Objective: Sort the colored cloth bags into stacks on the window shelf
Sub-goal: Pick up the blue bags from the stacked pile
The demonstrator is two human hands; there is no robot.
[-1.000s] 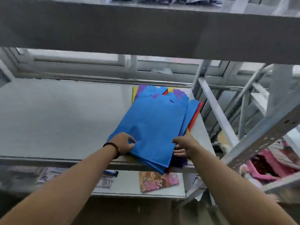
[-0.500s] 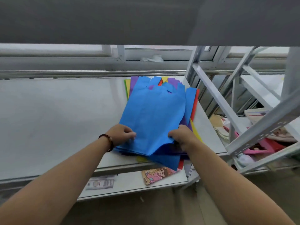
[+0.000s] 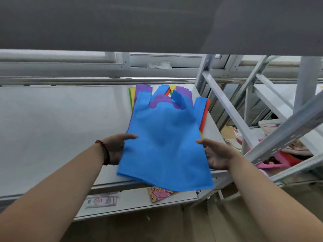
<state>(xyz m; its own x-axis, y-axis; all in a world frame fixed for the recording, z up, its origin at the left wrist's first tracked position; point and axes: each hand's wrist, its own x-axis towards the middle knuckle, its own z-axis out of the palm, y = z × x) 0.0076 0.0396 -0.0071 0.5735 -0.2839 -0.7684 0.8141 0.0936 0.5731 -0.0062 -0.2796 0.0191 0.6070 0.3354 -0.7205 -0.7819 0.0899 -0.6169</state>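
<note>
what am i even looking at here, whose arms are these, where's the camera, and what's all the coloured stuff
There is no machine here. A person wears a camera on their head, looking forward and down, so the two bare arms reaching in from the bottom are their own.

The left hand, with a bead bracelet on the wrist, and the right hand hold a blue cloth bag by its two sides, spread out flat above the window shelf.

Behind the blue bag lies a pile of cloth bags in purple, yellow, red and green, at the right end of the shelf. The dark band across the top is another shelf overhead. A lower shelf holds a cartoon-printed item.
</note>
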